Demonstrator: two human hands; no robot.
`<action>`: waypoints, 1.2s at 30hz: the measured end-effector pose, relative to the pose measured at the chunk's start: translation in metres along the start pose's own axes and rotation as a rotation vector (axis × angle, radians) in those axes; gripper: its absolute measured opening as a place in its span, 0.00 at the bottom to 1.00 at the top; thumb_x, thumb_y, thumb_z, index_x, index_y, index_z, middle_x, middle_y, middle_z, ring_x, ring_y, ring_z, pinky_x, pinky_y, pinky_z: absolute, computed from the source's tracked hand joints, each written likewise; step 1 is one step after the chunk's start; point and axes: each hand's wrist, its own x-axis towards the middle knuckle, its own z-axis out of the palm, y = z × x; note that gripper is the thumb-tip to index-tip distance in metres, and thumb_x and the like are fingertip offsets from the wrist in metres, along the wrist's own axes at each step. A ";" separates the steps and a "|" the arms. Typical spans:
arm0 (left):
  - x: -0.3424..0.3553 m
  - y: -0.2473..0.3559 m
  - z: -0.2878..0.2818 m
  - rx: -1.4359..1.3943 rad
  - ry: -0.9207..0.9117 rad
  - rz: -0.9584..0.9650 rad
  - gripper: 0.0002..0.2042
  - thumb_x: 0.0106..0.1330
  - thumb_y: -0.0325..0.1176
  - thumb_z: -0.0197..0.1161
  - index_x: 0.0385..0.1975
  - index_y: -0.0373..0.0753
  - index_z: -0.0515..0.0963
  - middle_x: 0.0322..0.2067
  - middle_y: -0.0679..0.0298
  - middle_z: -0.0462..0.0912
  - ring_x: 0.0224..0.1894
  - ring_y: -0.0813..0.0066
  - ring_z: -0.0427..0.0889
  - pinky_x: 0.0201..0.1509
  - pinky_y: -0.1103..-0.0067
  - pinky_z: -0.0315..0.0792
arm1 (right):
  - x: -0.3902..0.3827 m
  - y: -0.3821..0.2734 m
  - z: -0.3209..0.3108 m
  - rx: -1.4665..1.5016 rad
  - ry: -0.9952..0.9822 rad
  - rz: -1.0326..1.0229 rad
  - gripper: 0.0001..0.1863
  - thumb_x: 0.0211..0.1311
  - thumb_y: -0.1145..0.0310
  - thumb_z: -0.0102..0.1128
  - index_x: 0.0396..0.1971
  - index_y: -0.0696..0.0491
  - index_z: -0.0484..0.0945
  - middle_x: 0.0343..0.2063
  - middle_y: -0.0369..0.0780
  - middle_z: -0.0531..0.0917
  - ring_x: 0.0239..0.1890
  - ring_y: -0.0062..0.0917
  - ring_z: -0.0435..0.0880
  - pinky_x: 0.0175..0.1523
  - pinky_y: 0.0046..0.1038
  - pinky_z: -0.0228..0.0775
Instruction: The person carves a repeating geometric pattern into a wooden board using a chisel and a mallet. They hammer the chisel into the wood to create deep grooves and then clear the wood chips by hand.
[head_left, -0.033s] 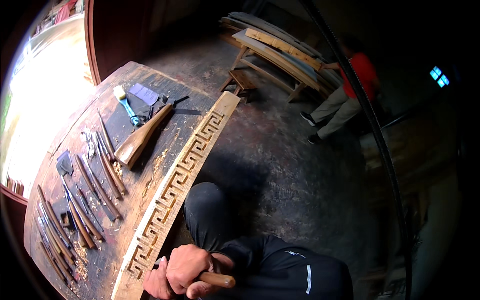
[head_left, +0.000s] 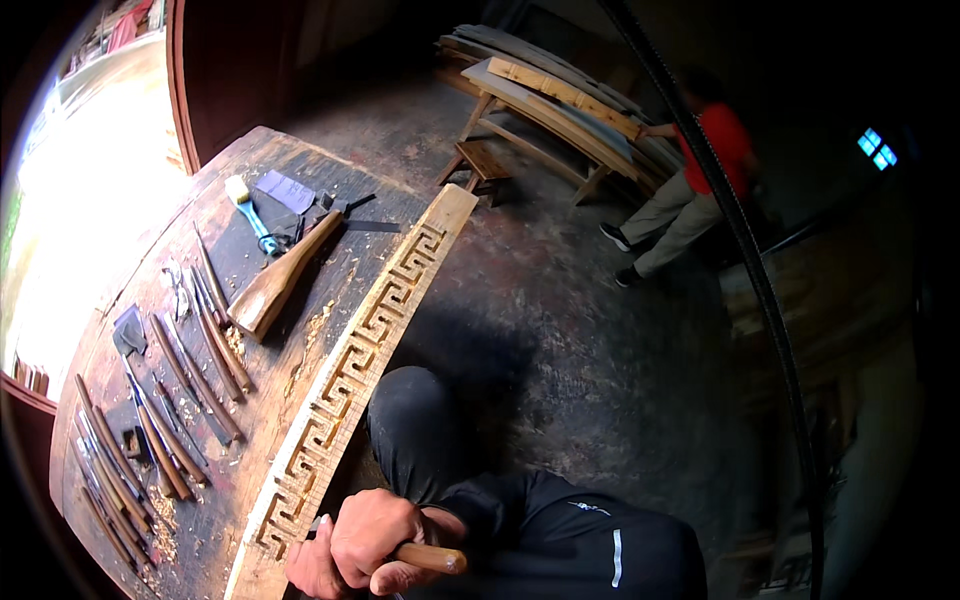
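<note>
At the bottom, my right hand (head_left: 375, 535) is closed round a carving chisel (head_left: 435, 558), its brown wooden handle sticking out to the right. My left hand (head_left: 313, 568) presses against the right one, fingers bent round the front part of the same tool. Most of the blade is hidden by the fingers. Both hands rest at the near end of a long pale board (head_left: 345, 375), which runs away along the table's right edge. A stepped key pattern is cut into its face. The working end of the chisel cannot be made out.
Several carving tools (head_left: 205, 375) with wooden handles lie on the wooden table (head_left: 290, 165) among shavings. A wooden mallet (head_left: 285, 280) and a blue-handled brush (head_left: 245, 210) lie farther off. Beyond are a stool (head_left: 483, 160), stacked planks (head_left: 560, 90) and a person in red (head_left: 725, 145).
</note>
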 end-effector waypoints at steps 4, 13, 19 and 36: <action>-0.004 -0.005 0.001 -0.006 -0.010 0.003 0.19 0.66 0.20 0.73 0.57 0.26 0.86 0.34 0.55 0.93 0.22 0.67 0.83 0.27 0.72 0.73 | -0.002 0.005 -0.001 -0.005 0.005 -0.015 0.30 0.81 0.52 0.63 0.18 0.52 0.68 0.20 0.38 0.80 0.19 0.34 0.81 0.27 0.33 0.70; -0.001 -0.008 -0.004 -0.023 0.033 -0.029 0.18 0.66 0.18 0.70 0.56 0.25 0.87 0.36 0.52 0.94 0.24 0.65 0.86 0.29 0.71 0.77 | 0.003 0.008 -0.023 0.049 -0.113 -0.024 0.28 0.77 0.53 0.67 0.19 0.55 0.71 0.20 0.41 0.75 0.22 0.40 0.79 0.33 0.34 0.74; -0.019 -0.022 -0.017 0.002 -0.067 -0.018 0.22 0.64 0.19 0.73 0.59 0.22 0.85 0.39 0.51 0.93 0.28 0.64 0.89 0.34 0.72 0.82 | 0.003 0.034 -0.028 0.109 0.072 -0.154 0.33 0.81 0.45 0.67 0.19 0.54 0.72 0.20 0.42 0.84 0.13 0.28 0.75 0.18 0.31 0.65; -0.026 -0.018 0.002 -0.126 -0.042 -0.080 0.28 0.62 0.22 0.69 0.65 0.28 0.80 0.30 0.61 0.87 0.23 0.71 0.82 0.27 0.75 0.72 | 0.012 0.010 -0.016 -0.102 0.052 0.103 0.34 0.87 0.45 0.56 0.19 0.51 0.67 0.16 0.40 0.82 0.10 0.21 0.74 0.15 0.21 0.63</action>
